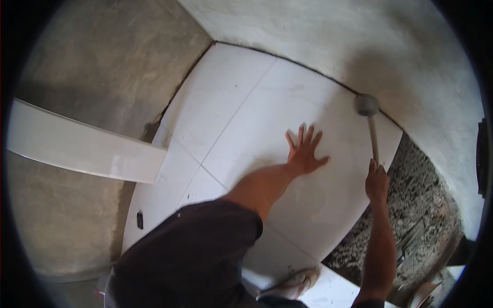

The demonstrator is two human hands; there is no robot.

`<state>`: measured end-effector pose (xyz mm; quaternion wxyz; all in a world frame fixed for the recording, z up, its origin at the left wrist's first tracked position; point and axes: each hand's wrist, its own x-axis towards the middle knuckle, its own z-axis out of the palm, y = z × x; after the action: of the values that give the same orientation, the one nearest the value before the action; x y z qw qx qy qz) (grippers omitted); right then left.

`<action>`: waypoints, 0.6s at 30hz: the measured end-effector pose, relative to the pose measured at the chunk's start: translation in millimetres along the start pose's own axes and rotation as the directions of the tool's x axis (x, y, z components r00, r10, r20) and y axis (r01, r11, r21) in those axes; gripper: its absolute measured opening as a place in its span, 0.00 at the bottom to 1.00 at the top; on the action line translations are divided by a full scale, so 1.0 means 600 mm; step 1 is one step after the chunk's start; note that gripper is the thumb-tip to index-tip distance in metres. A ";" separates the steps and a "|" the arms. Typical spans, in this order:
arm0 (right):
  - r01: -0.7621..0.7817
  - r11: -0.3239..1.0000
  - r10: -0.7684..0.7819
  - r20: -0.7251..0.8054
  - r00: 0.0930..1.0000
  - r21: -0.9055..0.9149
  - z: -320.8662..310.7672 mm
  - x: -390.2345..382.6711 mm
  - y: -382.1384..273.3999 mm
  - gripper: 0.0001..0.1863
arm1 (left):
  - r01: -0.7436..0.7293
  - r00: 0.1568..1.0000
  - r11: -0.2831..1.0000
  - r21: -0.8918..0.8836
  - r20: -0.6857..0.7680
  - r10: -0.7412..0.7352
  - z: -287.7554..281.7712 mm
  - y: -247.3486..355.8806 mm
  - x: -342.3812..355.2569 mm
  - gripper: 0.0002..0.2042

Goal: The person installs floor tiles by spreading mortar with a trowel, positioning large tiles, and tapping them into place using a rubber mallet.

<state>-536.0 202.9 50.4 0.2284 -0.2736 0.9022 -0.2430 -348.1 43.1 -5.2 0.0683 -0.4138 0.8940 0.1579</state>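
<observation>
My left hand (306, 154) lies flat on a large white floor tile (287, 200), fingers spread. In my right hand (377, 180) is the handle of a mallet with a rounded grey head (366, 104) and a pale stick handle (374, 138). The mallet's head is over the tile's far right part, close to the wall; whether it touches the tile I cannot tell. Grey, crumbly mortar (411, 205) borders the tile's right edge, below my right forearm.
Bare plastered walls (308, 31) meet at the far corner. A glossy white panel (87, 143) juts in from the left. A small black object (139, 220) rests on the tiles at left. A shoe (298, 282) shows at the bottom, and dark tools (411, 238) lie in the mortar.
</observation>
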 end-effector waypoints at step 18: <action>0.176 0.968 -0.132 -0.229 0.964 0.179 0.038 -0.058 0.041 0.29 | 0.275 0.953 0.961 0.021 -0.140 -0.269 -0.095 -0.217 0.251 0.45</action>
<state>-507.1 234.6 28.7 0.1358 -0.2912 0.8688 -0.3769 -346.1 -163.1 -19.0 0.0366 -0.5414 0.8340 0.1005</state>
